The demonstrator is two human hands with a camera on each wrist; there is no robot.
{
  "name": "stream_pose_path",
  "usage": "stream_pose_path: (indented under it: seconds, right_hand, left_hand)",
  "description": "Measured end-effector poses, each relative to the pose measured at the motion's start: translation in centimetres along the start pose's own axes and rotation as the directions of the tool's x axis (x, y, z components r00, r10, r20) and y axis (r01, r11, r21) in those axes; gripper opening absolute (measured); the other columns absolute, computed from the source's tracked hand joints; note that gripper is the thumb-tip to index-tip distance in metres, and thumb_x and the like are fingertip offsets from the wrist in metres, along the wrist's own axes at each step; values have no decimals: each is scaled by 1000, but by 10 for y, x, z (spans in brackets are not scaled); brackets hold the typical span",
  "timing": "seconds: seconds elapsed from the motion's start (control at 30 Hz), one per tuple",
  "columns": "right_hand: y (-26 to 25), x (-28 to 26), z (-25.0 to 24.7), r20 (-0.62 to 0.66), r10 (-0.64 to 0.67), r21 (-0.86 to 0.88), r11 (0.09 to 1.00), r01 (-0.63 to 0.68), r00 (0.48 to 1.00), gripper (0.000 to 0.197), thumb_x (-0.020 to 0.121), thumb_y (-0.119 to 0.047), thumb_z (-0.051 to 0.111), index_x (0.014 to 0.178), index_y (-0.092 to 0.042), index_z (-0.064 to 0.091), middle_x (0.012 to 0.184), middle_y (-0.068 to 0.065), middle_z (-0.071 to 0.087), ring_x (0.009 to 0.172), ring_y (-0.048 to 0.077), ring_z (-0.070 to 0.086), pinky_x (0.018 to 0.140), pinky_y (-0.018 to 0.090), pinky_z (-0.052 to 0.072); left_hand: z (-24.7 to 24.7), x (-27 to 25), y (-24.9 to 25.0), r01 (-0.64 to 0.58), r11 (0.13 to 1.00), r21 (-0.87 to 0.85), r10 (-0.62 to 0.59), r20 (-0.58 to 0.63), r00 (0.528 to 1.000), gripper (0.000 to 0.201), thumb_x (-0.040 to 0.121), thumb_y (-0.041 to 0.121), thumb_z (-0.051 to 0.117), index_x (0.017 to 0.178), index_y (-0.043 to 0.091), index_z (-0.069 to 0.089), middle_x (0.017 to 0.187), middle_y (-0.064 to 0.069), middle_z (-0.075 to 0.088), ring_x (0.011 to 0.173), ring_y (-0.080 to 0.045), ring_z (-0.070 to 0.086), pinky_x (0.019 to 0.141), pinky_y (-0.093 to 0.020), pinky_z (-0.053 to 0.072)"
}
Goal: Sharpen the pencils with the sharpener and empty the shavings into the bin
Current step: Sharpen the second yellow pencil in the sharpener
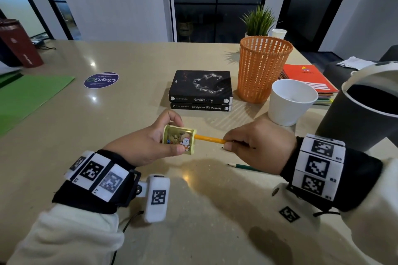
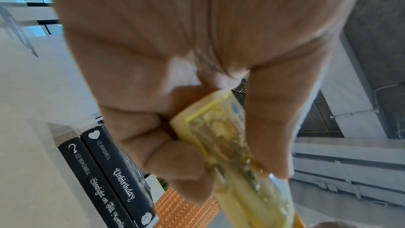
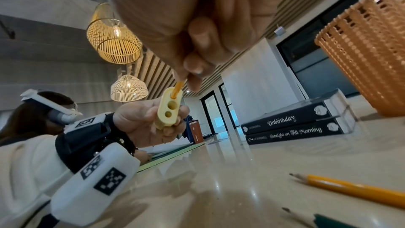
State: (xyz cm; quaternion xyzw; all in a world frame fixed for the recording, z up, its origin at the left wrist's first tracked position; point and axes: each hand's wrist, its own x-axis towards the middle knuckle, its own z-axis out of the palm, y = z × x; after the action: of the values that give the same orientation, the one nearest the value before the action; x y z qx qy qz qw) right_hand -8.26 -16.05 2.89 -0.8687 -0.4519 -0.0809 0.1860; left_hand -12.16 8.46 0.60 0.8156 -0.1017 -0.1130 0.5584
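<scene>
My left hand (image 1: 175, 135) grips a small yellow sharpener (image 1: 183, 139) with a clear shavings box and a cartoon sticker, just above the table; shavings show inside it (image 2: 230, 145). My right hand (image 1: 228, 141) pinches an orange-yellow pencil (image 1: 210, 139) whose tip sits in the sharpener's top hole (image 3: 177, 89). A green pencil (image 1: 245, 166) lies on the table under my right hand. In the right wrist view a second yellow pencil (image 3: 350, 188) lies beside it. An orange mesh basket (image 1: 261, 69) stands behind; a dark bin with a white rim (image 1: 361, 114) stands at the right.
Two stacked black books (image 1: 200, 92) lie just beyond my hands. A white cup (image 1: 290, 101) stands between the basket and the dark bin. Orange notebooks (image 1: 308, 77) sit far right, a green folder (image 1: 28, 97) and a maroon bottle (image 1: 19, 45) far left.
</scene>
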Motion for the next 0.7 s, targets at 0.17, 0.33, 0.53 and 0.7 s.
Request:
stream_pose_path:
  seconds: [0.17, 0.33, 0.53, 0.7]
  right_hand:
    - [0, -1, -1, 67, 92, 68, 993, -97, 994, 14, 88, -22, 59, 86, -16, 72, 61, 1, 65, 62, 9, 47, 50, 7, 36]
    - [-1, 1, -4, 184, 188, 109, 972, -210, 965, 20, 92, -25, 50, 85, -21, 69, 55, -8, 54, 54, 5, 49, 53, 10, 36]
    - [1, 3, -4, 231, 189, 15, 980, -198, 954, 25, 95, -25, 42, 93, -20, 66, 72, -4, 58, 67, 11, 49, 58, 21, 36]
    - [8, -1, -1, 97, 139, -25, 990, -137, 985, 20, 93, -24, 47, 90, -17, 65, 60, -11, 52, 57, 11, 43, 48, 17, 29]
  left_hand:
    - [-1, 1, 0, -24, 1000, 4, 24, 8, 1000, 40, 75, 20, 71, 89, 41, 40, 78, 10, 55, 64, 4, 52, 60, -13, 42]
    - [0, 2, 1, -51, 999, -3, 51, 8, 999, 35, 62, 35, 70, 84, 44, 45, 81, 11, 57, 75, -9, 55, 72, -26, 44]
    - [1, 4, 1, -32, 999, -8, 32, 17, 999, 37, 62, 38, 70, 89, 44, 46, 75, 15, 61, 72, -8, 54, 69, -28, 43]
    - [-1, 6, 1, -14, 993, -116, 5, -71, 997, 32, 74, 25, 68, 95, 35, 47, 81, 6, 63, 65, -8, 58, 63, -20, 48]
